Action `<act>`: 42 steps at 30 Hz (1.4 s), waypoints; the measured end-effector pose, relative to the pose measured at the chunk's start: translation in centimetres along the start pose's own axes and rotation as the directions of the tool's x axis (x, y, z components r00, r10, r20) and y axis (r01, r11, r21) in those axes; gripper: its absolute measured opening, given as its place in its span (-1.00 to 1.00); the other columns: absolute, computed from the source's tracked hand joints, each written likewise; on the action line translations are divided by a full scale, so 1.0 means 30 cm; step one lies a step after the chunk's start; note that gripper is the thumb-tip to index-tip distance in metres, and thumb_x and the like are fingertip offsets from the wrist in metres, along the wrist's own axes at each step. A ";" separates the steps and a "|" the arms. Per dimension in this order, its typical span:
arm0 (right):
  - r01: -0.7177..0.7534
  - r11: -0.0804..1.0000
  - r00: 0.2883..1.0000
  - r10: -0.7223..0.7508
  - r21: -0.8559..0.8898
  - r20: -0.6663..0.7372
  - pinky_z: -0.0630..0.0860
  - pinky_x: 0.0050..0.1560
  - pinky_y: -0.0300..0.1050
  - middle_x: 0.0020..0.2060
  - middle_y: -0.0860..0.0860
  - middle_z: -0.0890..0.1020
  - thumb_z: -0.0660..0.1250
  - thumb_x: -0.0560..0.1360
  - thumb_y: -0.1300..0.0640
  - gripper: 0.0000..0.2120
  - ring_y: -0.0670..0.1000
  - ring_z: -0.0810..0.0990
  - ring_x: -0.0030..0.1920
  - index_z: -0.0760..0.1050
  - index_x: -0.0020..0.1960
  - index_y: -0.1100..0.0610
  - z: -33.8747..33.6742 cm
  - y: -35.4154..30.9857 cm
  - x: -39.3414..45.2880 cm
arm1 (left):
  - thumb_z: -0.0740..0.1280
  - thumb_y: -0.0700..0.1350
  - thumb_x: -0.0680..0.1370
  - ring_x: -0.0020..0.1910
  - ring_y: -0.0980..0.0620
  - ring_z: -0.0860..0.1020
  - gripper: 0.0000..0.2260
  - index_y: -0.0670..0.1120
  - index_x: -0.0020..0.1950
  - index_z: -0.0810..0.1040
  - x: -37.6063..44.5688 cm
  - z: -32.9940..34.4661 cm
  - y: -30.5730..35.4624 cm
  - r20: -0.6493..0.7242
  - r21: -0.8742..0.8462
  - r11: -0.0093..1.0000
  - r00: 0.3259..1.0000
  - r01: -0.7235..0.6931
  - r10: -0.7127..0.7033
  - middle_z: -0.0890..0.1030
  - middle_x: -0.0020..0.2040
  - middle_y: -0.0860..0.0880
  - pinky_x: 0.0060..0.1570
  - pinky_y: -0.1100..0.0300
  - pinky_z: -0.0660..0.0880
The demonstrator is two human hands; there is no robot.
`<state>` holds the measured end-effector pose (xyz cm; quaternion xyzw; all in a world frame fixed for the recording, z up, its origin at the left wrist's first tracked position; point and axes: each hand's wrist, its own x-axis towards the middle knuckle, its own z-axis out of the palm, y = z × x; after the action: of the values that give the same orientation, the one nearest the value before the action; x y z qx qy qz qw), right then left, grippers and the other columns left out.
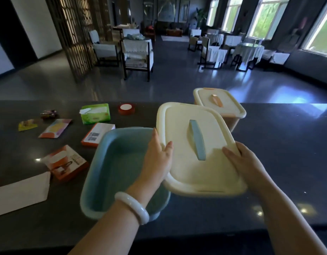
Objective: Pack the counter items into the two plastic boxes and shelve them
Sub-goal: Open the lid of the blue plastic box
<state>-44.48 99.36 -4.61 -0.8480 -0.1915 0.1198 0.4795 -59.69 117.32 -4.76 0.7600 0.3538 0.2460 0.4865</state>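
1. The left hand (157,159) is gripping the left edge of the cream lid (195,150), thumb on the top face and the other fingers hidden beneath the rim.
2. The right hand (245,162) is gripping the lid's right edge, thumb lying on the top face and the remaining fingers wrapping the rim.
3. The lid is being held tilted, off and to the right of the blue box (122,168), with its left edge overlapping the box's right rim. A blue handle (197,139) is running along the lid's centre.
4. The blue box is sitting open on the dark counter (287,153), directly under the left wrist, which is wearing a white bangle (131,207).
5. The second box (221,107), orange-toned with its cream lid in place, is standing behind the held lid, near the counter's far edge.
6. Left of the blue box, the loose items are lying on the counter: a green tissue pack (95,115), a red tape roll (126,108), an orange-and-white carton (97,134) touching the box's far-left corner, a second orange carton (66,162), a pastel sachet (55,128), a yellow packet (27,124), a small dark wrapper (48,114) and a white envelope (21,194).
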 end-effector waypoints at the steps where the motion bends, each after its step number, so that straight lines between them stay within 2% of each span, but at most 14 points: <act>1: -0.013 1.000 1.000 0.013 -0.007 -0.001 0.49 -0.14 -0.04 -0.04 -0.06 0.61 0.29 0.53 -0.11 -0.74 0.00 0.58 -0.08 0.48 0.18 -0.05 -0.040 0.039 0.013 | 0.18 0.08 0.63 0.38 -0.02 0.38 -0.42 0.07 0.58 -0.01 -0.004 0.059 0.007 0.012 -0.005 1.000 1.000 0.010 -0.010 0.27 0.51 0.00 0.13 0.22 0.29; 6: -0.098 0.994 0.995 0.100 -0.042 0.025 0.54 0.02 0.10 -0.05 -0.02 0.61 0.31 0.53 -0.09 -0.73 0.07 0.59 -0.05 0.47 0.18 -0.01 -0.147 0.245 0.089 | 0.18 0.06 0.63 0.31 -0.05 0.44 -0.40 0.08 0.58 -0.06 -0.032 0.308 -0.040 0.086 0.026 0.994 0.990 0.106 -0.108 0.30 0.48 -0.04 0.10 0.15 0.40; 9: -0.137 0.989 0.989 0.140 -0.057 0.049 0.54 -0.08 0.02 -0.05 -0.06 0.60 0.33 0.52 -0.07 -0.70 0.01 0.58 -0.08 0.45 0.22 -0.01 -0.137 0.377 0.119 | 0.21 0.07 0.62 0.38 -0.06 0.37 -0.35 0.06 0.59 -0.10 -0.045 0.400 -0.131 0.150 0.060 0.982 0.971 0.181 -0.188 0.21 0.52 -0.04 0.18 0.15 0.35; 12: -0.124 0.980 0.989 0.135 -0.157 0.063 0.45 -0.22 -0.12 0.05 -0.04 0.57 0.34 0.52 -0.06 -0.63 -0.04 0.55 -0.09 0.43 0.28 0.02 -0.085 0.490 0.139 | 0.22 0.11 0.60 0.44 -0.11 0.25 -0.34 0.00 0.59 -0.06 -0.051 0.452 -0.218 0.154 0.239 0.939 0.945 0.247 -0.288 0.14 0.50 -0.13 0.29 0.07 0.31; 14: -0.091 0.964 0.993 0.108 -0.249 0.055 0.46 -0.07 -0.08 0.26 0.02 0.47 0.35 0.51 -0.04 -0.57 0.03 0.50 0.09 0.42 0.32 0.09 -0.046 0.546 0.149 | 0.24 0.11 0.59 0.43 -0.14 0.19 -0.33 -0.04 0.58 -0.01 -0.057 0.471 -0.258 0.106 0.345 0.902 0.944 0.261 -0.314 0.16 0.45 -0.16 0.34 0.02 0.27; 16: -0.054 0.942 0.997 0.071 -0.331 0.042 0.39 0.27 0.02 0.41 0.05 0.34 0.35 0.51 -0.03 -0.52 0.09 0.36 0.34 0.42 0.35 0.18 -0.015 0.583 0.149 | 0.25 0.09 0.59 0.44 -0.15 0.16 -0.33 -0.06 0.58 0.01 -0.059 0.486 -0.284 0.085 0.353 0.899 0.949 0.257 -0.305 0.14 0.45 -0.17 0.38 0.01 0.24; 18: -0.037 0.926 0.998 0.051 -0.375 0.029 0.24 0.42 0.05 0.47 0.04 0.26 0.32 0.53 -0.03 -0.49 0.10 0.19 0.46 0.37 0.38 0.21 0.003 0.603 0.136 | 0.28 0.07 0.58 0.41 -0.14 0.17 -0.33 -0.07 0.58 0.03 -0.058 0.497 -0.295 0.070 0.363 0.901 0.958 0.237 -0.280 0.14 0.41 -0.15 0.38 0.06 0.22; 22: -0.015 0.893 1.000 0.019 -0.450 0.005 0.11 0.49 0.02 0.52 0.02 0.14 0.22 0.58 -0.04 -0.43 0.04 0.04 0.52 0.21 0.49 0.20 0.025 0.612 0.113 | 0.30 0.11 0.56 0.27 -0.11 0.24 -0.35 -0.10 0.54 0.13 -0.060 0.507 -0.291 0.031 0.513 0.843 0.977 0.165 -0.210 0.18 0.28 -0.11 0.29 0.10 0.29; 29: -0.039 0.873 0.999 0.041 -0.486 -0.007 0.00 0.52 -0.02 0.52 0.08 0.14 0.19 0.59 -0.07 -0.39 0.04 -0.02 0.53 0.14 0.51 0.22 0.018 0.564 0.103 | 0.26 0.18 0.56 0.26 -0.14 0.29 -0.33 -0.12 0.53 0.13 -0.083 0.490 -0.253 0.041 0.659 0.749 0.991 0.070 -0.129 0.24 0.32 -0.14 0.27 0.03 0.36; 32: -0.006 0.877 1.000 -0.003 -0.480 -0.018 0.06 0.51 0.02 0.52 0.09 0.14 0.19 0.59 -0.07 -0.39 0.05 -0.02 0.53 0.14 0.51 0.21 0.014 0.499 0.107 | 0.26 0.15 0.56 0.25 -0.13 0.31 -0.46 -0.08 0.44 0.24 -0.105 0.467 -0.209 0.081 0.677 0.735 0.997 -0.039 -0.021 0.31 0.30 -0.12 0.24 0.00 0.38; 34: 0.040 0.893 0.999 -0.043 -0.448 0.003 0.18 0.46 0.08 0.52 0.07 0.16 0.18 0.59 -0.07 -0.41 0.06 0.02 0.52 0.16 0.51 0.19 0.026 0.425 0.117 | 0.26 0.11 0.57 0.22 -0.12 0.33 -0.59 -0.09 0.32 0.37 -0.112 0.440 -0.171 0.112 0.656 0.747 0.993 -0.105 0.042 0.36 0.24 -0.10 0.23 0.03 0.38; 37: 0.117 0.926 0.993 -0.098 -0.359 0.072 0.28 0.34 0.01 0.45 0.07 0.30 0.19 0.60 -0.05 -0.50 0.09 0.26 0.43 0.29 0.46 0.17 0.076 0.298 0.142 | 0.25 0.07 0.59 0.20 -0.07 0.37 -0.68 -0.11 0.23 0.47 -0.116 0.384 -0.102 0.126 0.604 0.775 0.983 -0.186 0.137 0.41 0.19 -0.06 0.19 0.07 0.40; 39: 0.141 0.945 0.985 -0.103 -0.295 0.141 0.33 0.27 -0.05 0.40 0.08 0.38 0.19 0.60 -0.05 -0.55 0.11 0.40 0.33 0.35 0.42 0.13 0.127 0.215 0.149 | 0.25 0.05 0.59 0.18 -0.02 0.41 -0.71 -0.09 0.21 0.51 -0.120 0.325 -0.057 0.080 0.577 0.787 0.974 -0.220 0.213 0.45 0.16 -0.02 0.15 0.09 0.42; 42: 0.142 0.974 0.965 -0.095 -0.178 0.246 0.38 0.13 -0.09 0.34 0.07 0.45 0.21 0.60 -0.06 -0.60 0.10 0.47 0.24 0.40 0.38 0.07 0.210 0.120 0.125 | 0.28 0.02 0.58 0.13 0.01 0.47 -0.78 -0.06 0.14 0.55 -0.128 0.195 -0.022 -0.026 0.542 0.810 0.959 -0.224 0.283 0.50 0.09 0.00 0.10 0.13 0.43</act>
<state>-42.80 104.16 -10.99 -0.8573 -0.3085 0.1715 0.3749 -58.09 111.21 -7.85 0.8912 0.3286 0.2405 0.1996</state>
